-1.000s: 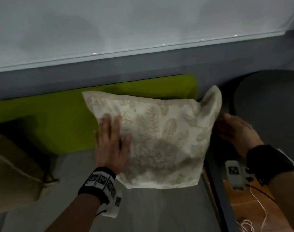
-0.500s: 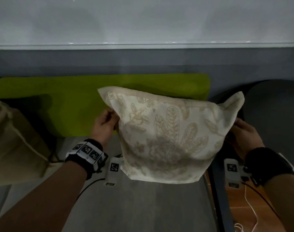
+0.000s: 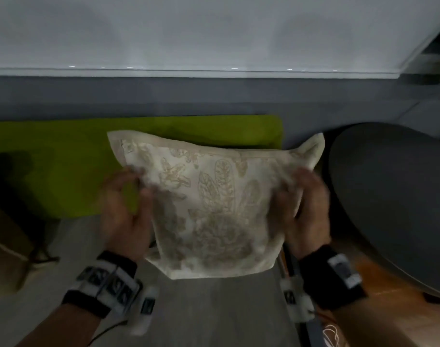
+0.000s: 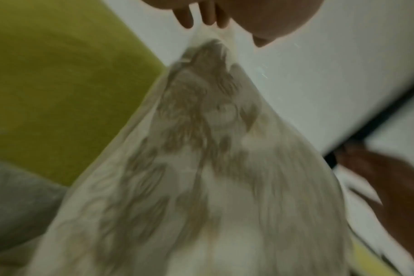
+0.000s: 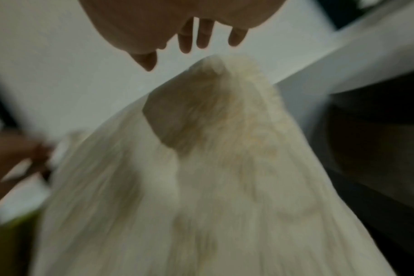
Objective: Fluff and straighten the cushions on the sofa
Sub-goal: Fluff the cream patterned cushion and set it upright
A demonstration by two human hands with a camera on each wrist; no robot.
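Note:
A cream cushion (image 3: 213,209) with a leaf pattern stands upright on the grey sofa seat (image 3: 208,311), leaning on the lime-green back cushion (image 3: 63,169). My left hand (image 3: 127,211) presses its left side and my right hand (image 3: 305,209) presses its right side; both are blurred by motion. In the left wrist view the cushion (image 4: 201,168) fills the frame, and the left hand's fingers (image 4: 201,16) are straight at its top corner. In the right wrist view the fingers (image 5: 201,35) are straight and spread just above the cushion (image 5: 213,168).
A beige cushion (image 3: 3,234) lies at the sofa's left end. A dark grey rounded seat (image 3: 394,201) stands close on the right, over a wooden floor (image 3: 379,284). A white wall (image 3: 213,33) runs behind the sofa.
My left hand left the cushion's front, took its left edge, and now presses the side. The right hand came forward onto the right side. The cushion looks squeezed narrower.

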